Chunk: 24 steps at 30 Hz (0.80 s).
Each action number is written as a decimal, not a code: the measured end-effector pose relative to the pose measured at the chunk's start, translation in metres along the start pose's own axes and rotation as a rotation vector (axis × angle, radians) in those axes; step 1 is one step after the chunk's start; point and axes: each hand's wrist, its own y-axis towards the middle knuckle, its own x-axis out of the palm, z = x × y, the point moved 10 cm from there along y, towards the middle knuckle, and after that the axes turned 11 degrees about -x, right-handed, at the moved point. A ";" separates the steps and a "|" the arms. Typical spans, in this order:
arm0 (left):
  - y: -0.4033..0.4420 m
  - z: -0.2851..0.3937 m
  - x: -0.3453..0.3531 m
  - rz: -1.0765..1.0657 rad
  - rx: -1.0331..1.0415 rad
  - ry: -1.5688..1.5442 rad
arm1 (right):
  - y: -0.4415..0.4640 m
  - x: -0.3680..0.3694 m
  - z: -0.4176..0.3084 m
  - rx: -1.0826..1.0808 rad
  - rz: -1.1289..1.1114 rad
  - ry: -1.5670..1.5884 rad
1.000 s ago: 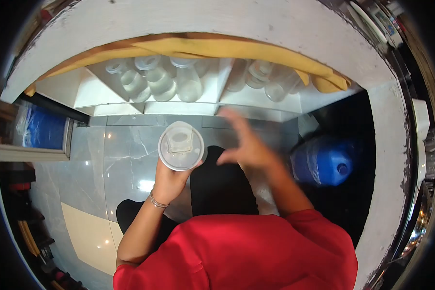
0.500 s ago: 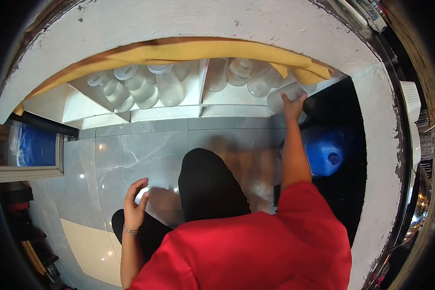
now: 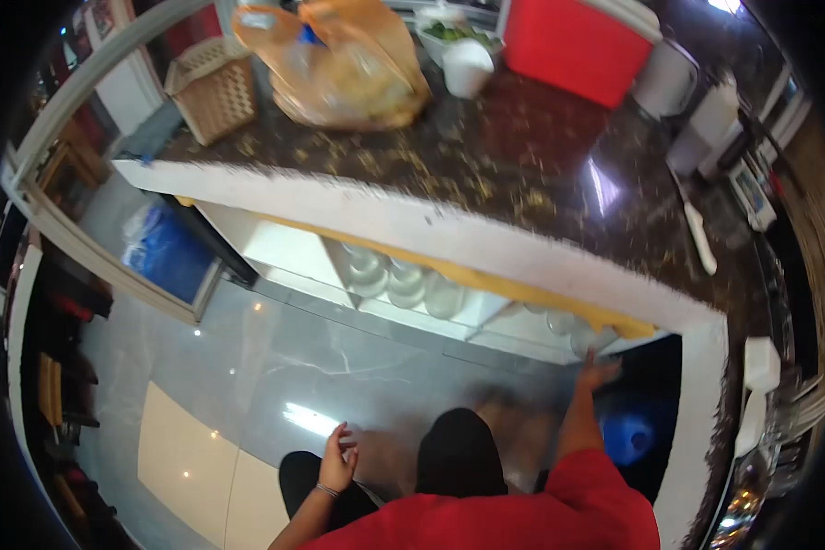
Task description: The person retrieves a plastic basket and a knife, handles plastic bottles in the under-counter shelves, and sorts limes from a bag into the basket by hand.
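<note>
Under the counter, a white shelf (image 3: 412,323) holds several clear glass bottles, among them a bottle (image 3: 406,284) in the middle section. My right hand (image 3: 598,371) is at the shelf's right end, just below a clear bottle (image 3: 581,339); its fingers are spread and nothing shows in them. My left hand (image 3: 338,458) hangs over the floor near my knee, empty, with fingers loosely bent and apart. A yellow cloth (image 3: 486,282) runs along the shelf's top edge and partly hides the bottles.
On the dark countertop (image 3: 522,192) above are an orange plastic bag (image 3: 339,73), a woven basket (image 3: 213,92), a white cup (image 3: 467,69), a red box (image 3: 573,46) and a white-handled knife (image 3: 699,236). A blue container (image 3: 625,438) stands right of my right arm.
The view has tilted up to show the countertop. The lidded container earlier in my left hand is gone from it. My right hand went to the shelf's right end and its fingers have since opened.
</note>
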 end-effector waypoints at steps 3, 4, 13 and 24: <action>-0.042 0.048 -0.025 0.035 -0.053 0.078 | -0.039 -0.009 0.018 0.271 -0.238 -0.068; -0.051 0.061 -0.033 0.030 -0.067 0.055 | -0.053 -0.011 0.006 0.380 -0.353 -0.033; -0.146 0.205 -0.149 0.109 -0.109 -0.034 | -0.143 -0.099 -0.214 -0.439 -1.468 0.039; -0.180 0.290 -0.166 -0.729 -0.516 -0.623 | -0.158 -0.238 -0.428 -0.121 -1.899 0.474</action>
